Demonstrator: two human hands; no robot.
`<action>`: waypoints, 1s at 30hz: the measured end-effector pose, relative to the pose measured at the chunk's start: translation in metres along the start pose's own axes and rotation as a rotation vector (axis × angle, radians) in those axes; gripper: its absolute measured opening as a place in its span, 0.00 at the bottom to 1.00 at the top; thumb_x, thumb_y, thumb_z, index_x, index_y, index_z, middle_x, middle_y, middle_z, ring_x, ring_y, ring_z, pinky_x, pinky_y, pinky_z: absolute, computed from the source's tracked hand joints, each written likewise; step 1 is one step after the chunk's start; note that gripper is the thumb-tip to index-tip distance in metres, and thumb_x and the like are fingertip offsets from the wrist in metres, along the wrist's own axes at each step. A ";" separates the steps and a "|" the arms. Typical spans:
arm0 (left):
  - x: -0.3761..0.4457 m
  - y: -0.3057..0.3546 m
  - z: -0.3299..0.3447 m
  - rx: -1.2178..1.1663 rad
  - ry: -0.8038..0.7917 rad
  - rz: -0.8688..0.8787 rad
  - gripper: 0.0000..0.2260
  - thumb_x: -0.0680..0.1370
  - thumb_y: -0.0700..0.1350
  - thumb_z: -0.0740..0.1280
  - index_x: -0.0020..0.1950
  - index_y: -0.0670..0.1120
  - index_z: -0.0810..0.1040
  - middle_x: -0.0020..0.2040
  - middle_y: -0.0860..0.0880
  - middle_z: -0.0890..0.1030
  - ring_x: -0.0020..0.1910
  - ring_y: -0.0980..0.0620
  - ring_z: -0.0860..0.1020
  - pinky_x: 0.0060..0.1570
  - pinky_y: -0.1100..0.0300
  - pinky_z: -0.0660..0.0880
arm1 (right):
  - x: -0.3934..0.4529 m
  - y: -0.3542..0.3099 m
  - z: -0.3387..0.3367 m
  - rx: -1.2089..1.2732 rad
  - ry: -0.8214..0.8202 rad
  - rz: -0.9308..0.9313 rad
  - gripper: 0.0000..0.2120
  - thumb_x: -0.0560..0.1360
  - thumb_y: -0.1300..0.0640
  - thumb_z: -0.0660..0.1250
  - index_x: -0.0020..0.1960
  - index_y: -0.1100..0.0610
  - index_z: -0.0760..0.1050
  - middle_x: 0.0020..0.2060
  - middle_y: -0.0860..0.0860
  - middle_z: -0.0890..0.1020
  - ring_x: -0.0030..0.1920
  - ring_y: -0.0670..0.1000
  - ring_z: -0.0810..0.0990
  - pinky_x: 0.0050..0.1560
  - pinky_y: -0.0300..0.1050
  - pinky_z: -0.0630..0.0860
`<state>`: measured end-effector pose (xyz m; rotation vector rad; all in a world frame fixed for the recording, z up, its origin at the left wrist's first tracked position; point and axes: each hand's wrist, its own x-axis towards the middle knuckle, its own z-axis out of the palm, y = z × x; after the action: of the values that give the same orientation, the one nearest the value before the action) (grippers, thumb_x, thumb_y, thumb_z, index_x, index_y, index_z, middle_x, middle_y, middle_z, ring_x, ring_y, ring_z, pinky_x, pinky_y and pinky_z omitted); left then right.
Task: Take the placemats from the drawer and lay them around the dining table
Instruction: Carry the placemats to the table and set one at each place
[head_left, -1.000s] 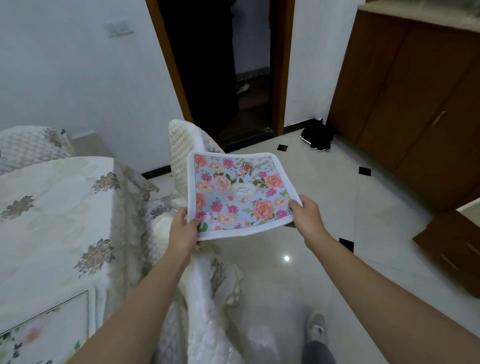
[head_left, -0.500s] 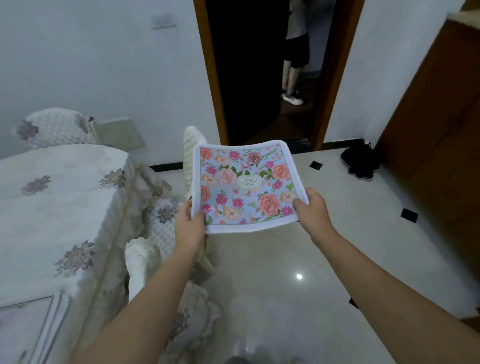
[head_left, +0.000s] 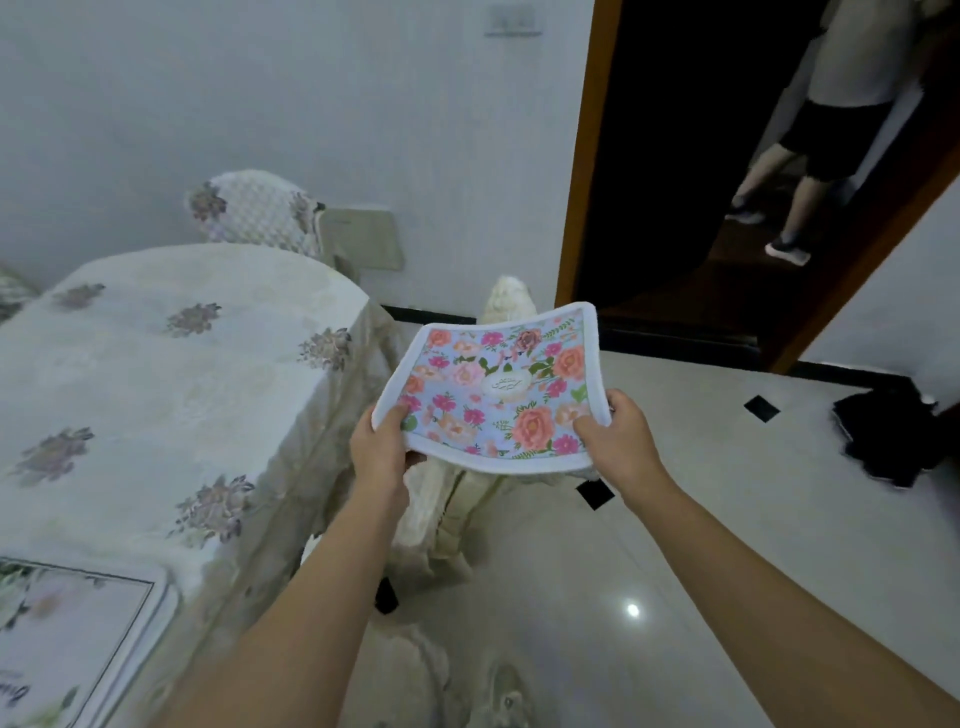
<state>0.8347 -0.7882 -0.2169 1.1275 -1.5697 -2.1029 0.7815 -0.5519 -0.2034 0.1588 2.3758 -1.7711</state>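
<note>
A floral placemat (head_left: 498, 387) with a white border and blue ground hangs in the air in front of me, slightly bowed. My left hand (head_left: 379, 447) pinches its near left corner, thumb on top. My right hand (head_left: 618, 436) grips its near right corner. The dining table (head_left: 156, 374), covered in a cream flowered cloth, stands to the left of the mat. Another placemat (head_left: 67, 639) lies flat on the table's near corner at the lower left, partly cut off by the frame.
A covered chair (head_left: 457, 499) stands under the held mat beside the table; another chair (head_left: 260, 213) sits at the far side. An open doorway (head_left: 675, 171) has a person (head_left: 810, 130) walking inside. Dark cloth (head_left: 888, 436) lies on the tiled floor, right.
The view has swung left and I have moved on along the table; more of the table shows. The mat stays held in both hands and now sags more in the middle.
</note>
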 end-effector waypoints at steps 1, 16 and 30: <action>0.011 0.003 0.005 -0.049 -0.001 -0.029 0.08 0.78 0.42 0.66 0.57 0.46 0.77 0.48 0.44 0.83 0.44 0.45 0.81 0.42 0.50 0.80 | 0.013 -0.004 0.005 0.001 -0.015 0.004 0.07 0.76 0.63 0.66 0.54 0.57 0.73 0.44 0.49 0.80 0.44 0.48 0.82 0.37 0.40 0.77; 0.083 0.015 0.050 -0.240 0.133 -0.081 0.24 0.76 0.33 0.66 0.67 0.51 0.66 0.59 0.45 0.79 0.53 0.42 0.82 0.38 0.49 0.82 | 0.151 -0.040 0.102 0.083 -0.505 0.008 0.20 0.75 0.66 0.64 0.65 0.55 0.70 0.56 0.50 0.81 0.53 0.47 0.81 0.42 0.34 0.79; 0.072 0.026 0.053 -0.470 0.607 0.114 0.25 0.76 0.27 0.62 0.68 0.49 0.69 0.59 0.45 0.81 0.54 0.43 0.81 0.43 0.49 0.81 | 0.175 -0.068 0.158 -0.087 -1.147 -0.129 0.14 0.75 0.64 0.69 0.59 0.56 0.76 0.51 0.48 0.83 0.50 0.46 0.83 0.45 0.38 0.79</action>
<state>0.7436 -0.8078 -0.2176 1.2880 -0.7913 -1.6922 0.6087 -0.7264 -0.2186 -0.8082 1.5879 -1.2229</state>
